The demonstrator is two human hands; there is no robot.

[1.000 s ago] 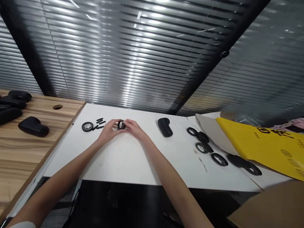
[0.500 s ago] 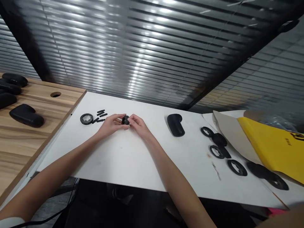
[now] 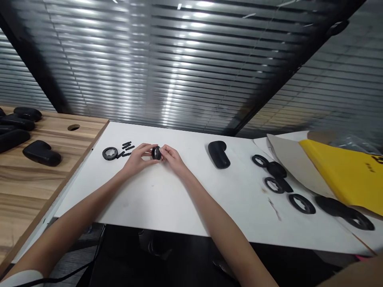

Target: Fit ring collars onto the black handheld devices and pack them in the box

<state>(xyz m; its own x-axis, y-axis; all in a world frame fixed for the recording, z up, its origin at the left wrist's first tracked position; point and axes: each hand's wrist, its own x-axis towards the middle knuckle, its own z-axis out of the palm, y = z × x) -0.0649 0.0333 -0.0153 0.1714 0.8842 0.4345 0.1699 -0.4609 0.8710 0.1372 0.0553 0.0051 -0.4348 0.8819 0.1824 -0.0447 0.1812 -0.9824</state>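
Between both hands, above the white table (image 3: 167,195), a small black ring (image 3: 156,153) is held up on edge. My left hand (image 3: 138,158) grips its left side, thumb below and fingers above. On the right, my right hand (image 3: 173,158) pinches the ring with thumb and fingertips, which hide part of it. Left of my left hand lie several short black strips (image 3: 127,146) and a larger flat black ring (image 3: 110,153) with a notched inner edge. To the right of my right hand rests a black curved, padded-looking piece (image 3: 219,154).
Several black rings (image 3: 302,204) and rounded black pieces (image 3: 276,169) lie at the right. Beyond them are a yellow package (image 3: 347,171) and a cardboard flap (image 3: 295,167). A wooden table (image 3: 60,175) with black curved pieces (image 3: 42,153) adjoins the left; slatted blinds (image 3: 143,67) stand behind.
The ring has turned in my hands, so its opening shows more. Both hands stay at about the same place. The whole view has tilted slightly.
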